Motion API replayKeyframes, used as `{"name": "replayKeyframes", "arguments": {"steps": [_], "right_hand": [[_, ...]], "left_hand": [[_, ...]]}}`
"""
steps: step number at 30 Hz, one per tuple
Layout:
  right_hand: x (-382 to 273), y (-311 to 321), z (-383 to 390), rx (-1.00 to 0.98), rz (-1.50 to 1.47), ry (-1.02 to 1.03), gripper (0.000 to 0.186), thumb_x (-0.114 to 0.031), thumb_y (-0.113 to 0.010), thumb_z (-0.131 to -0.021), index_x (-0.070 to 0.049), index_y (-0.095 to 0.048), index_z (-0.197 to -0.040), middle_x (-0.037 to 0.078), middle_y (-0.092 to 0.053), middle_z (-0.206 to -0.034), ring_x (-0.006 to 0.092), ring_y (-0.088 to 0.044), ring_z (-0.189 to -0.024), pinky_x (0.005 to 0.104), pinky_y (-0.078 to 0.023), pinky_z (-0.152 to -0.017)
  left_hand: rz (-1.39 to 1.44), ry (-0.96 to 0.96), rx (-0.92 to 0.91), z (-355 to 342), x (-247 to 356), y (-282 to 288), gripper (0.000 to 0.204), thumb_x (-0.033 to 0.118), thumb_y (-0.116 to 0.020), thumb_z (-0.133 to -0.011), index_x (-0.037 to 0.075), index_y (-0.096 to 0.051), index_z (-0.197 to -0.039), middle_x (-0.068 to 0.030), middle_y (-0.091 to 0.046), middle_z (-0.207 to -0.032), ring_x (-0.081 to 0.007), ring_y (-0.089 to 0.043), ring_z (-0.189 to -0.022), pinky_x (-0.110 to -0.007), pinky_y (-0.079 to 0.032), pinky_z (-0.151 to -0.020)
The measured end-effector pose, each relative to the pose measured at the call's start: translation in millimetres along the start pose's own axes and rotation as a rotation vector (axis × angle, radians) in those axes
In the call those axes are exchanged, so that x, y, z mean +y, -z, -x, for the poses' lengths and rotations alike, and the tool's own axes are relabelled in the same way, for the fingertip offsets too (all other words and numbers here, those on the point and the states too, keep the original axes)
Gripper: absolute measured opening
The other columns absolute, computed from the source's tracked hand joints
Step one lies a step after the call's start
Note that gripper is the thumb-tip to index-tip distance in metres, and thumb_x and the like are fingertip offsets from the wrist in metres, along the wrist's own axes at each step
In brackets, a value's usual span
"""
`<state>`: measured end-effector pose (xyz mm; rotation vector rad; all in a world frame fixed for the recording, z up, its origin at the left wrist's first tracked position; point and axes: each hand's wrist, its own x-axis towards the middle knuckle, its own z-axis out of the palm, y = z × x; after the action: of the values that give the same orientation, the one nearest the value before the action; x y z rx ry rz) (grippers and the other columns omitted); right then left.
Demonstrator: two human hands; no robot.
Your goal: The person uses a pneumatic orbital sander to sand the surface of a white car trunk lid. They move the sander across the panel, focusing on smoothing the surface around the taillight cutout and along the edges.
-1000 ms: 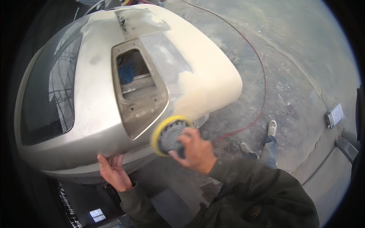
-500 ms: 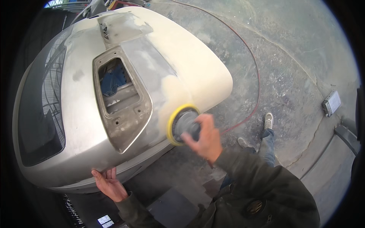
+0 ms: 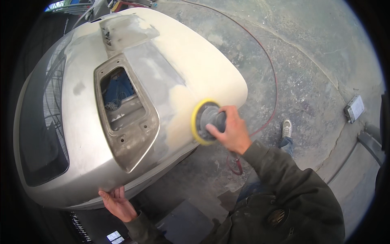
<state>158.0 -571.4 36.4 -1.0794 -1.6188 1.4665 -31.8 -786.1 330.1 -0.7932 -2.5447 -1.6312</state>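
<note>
A palm-sized orbital sander (image 3: 211, 119) with a yellow-rimmed round pad is in my right hand (image 3: 236, 132), which wraps over its dark grey body. Its pad is tilted against the cream and grey patched corner of a car body panel (image 3: 203, 69). My left hand (image 3: 119, 206) touches the lower edge of the bare metal part, thumb and fingers apart. Its fingertips are partly hidden at the edge. Between the hands lies a recessed lamp opening (image 3: 134, 146) with small holes and a cut-out showing blue inside.
A red air hose (image 3: 273, 65) runs across the concrete floor (image 3: 317, 36) and loops below the sander. Dark rear glass (image 3: 42, 134) is at the left. A flat boxy device (image 3: 354, 109) sits far right, beside grey pipework (image 3: 371, 140). My shoe (image 3: 287, 128) shows on the floor.
The sander in my right hand has moved up and to the right along the panel corner. My left hand stays at the lower edge. More of the hose loop now shows.
</note>
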Motion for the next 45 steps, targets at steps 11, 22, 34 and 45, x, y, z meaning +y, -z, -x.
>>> {"name": "replayKeyframes", "arguments": {"steps": [11,22,34,45], "right_hand": [[-62.6,-22.0,4.8,-0.05,-0.001,0.154,0.054,-0.035,-0.082,-0.082,-0.008,-0.051,-0.117,0.013,-0.054,-0.117,0.0314,-0.068,-0.085,0.0428,-0.057,-0.065],[-14.3,-12.1,9.8,-0.002,-0.104,-0.033,0.057,-0.032,-0.082,-0.083,-0.004,-0.05,-0.121,0.02,-0.055,-0.115,0.0411,-0.063,-0.1,0.047,-0.054,-0.084],[22.3,-9.5,19.3,-0.001,-0.063,-0.058,0.055,-0.033,-0.081,-0.084,-0.006,-0.049,-0.12,0.018,-0.054,-0.118,0.0414,-0.065,-0.092,0.0503,-0.054,-0.077],[-83.8,-60.4,83.8,0.065,-0.122,0.152,0.056,-0.031,-0.084,-0.08,-0.007,-0.052,-0.12,0.016,-0.055,-0.119,0.0358,-0.067,-0.096,0.0437,-0.057,-0.069]], "left_hand": [[0.008,0.093,-0.03,-5.9,-1.9,25.8,0.065,0.052,-0.05,-0.107,-0.001,-0.049,-0.144,-0.0171,-0.058,-0.14,-0.0286,-0.057,-0.13,-0.045,-0.043,-0.114],[-0.004,0.05,0.006,-0.7,0.3,11.4,0.06,0.051,-0.051,-0.107,0.003,-0.05,-0.144,-0.015,-0.059,-0.137,-0.0261,-0.06,-0.125,-0.041,-0.046,-0.106],[0.033,0.041,0.025,-4.6,-2.8,15.8,0.056,0.049,-0.052,-0.107,0.002,-0.053,-0.139,-0.016,-0.062,-0.134,-0.0271,-0.065,-0.12,-0.041,-0.052,-0.101],[0.021,-0.047,-0.055,-17.3,-16.6,20.8,0.059,0.053,-0.053,-0.106,0.001,-0.055,-0.134,-0.0129,-0.065,-0.13,-0.0243,-0.067,-0.115,-0.037,-0.051,-0.096]]}}
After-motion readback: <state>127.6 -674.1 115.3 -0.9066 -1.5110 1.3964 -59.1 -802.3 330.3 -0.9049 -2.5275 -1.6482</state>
